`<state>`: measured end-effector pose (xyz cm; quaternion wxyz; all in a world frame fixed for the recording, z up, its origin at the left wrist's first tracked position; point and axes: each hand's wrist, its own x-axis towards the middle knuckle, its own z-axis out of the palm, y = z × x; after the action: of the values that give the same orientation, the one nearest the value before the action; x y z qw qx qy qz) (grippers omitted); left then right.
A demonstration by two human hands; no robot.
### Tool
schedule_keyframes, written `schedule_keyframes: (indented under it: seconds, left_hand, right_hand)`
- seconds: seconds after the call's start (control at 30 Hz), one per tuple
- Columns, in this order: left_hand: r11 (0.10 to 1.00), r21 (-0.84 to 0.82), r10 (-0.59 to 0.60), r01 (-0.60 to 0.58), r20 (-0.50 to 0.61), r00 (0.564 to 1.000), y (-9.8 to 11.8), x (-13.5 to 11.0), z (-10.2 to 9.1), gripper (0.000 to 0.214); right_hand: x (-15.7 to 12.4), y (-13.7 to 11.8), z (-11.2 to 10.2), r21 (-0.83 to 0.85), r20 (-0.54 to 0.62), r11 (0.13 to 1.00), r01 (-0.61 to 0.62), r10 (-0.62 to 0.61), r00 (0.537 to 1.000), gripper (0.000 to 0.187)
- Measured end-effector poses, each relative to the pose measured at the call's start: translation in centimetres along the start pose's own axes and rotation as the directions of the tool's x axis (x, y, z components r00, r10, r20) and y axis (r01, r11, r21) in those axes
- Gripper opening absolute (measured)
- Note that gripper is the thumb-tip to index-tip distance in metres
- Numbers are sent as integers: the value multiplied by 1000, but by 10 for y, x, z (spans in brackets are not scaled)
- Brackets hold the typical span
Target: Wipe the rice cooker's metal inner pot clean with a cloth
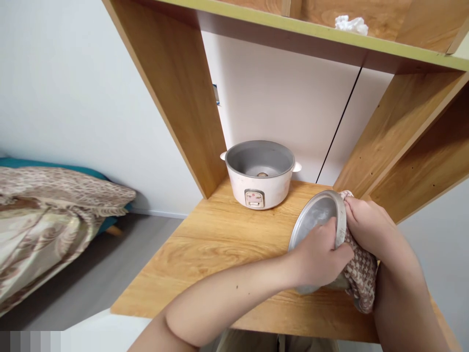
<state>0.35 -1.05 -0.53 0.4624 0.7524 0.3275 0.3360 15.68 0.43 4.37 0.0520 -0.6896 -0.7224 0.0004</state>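
Observation:
A round silver metal pot, likely a rice cooker's inner pot, is tilted on its side above the right part of the wooden desk. My left hand grips its rim, fingers inside and thumb outside. Against the pot's outer side, my right hand is closed on a brown-and-white checked cloth. The white rice cooker body stands upright at the back of the desk, without a lid, its grey inside showing. My left hand hides part of the pot.
Above the desk runs a shelf with crumpled white tissue on it. Wooden side panels bound the desk left and right. A bed with a patterned cover stands at the left, and a wall socket shows behind the left panel.

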Motion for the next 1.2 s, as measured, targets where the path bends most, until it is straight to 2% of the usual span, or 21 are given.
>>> schedule_keyframes:
  seconds: [0.2,0.37,0.57,0.67,0.87,1.0,1.2]
  left_hand:
    - [1000,0,-6,6,-1,1000,0,2,-3,19]
    - [1000,18,-1,1,15,1000,-4,0,-2,24]
    - [999,32,-3,2,28,1000,-4,-1,0,25]
    - [1000,21,-4,4,11,1000,-3,-1,0,20]
    - [1000,5,-1,1,-16,1000,-5,0,1,15]
    - [1000,-21,0,-1,-30,1000,-7,2,1,19]
    - [1000,-8,-9,9,-22,1000,-5,2,1,20]
  right_hand:
    - [-7,-4,2,-93,-42,995,40,-44,998,30]
    - [7,-3,-1,35,-33,999,-20,21,999,38]
    - [15,3,0,174,-22,985,-2,6,1000,40]
    - [14,2,-1,146,-23,989,-7,11,1000,41]
    - [9,-3,-3,-20,-10,1000,-23,23,1000,39]
    - [3,-4,1,-96,-19,995,2,-4,1000,35]
    - [1,-4,1,-60,-13,998,-5,5,1000,35]
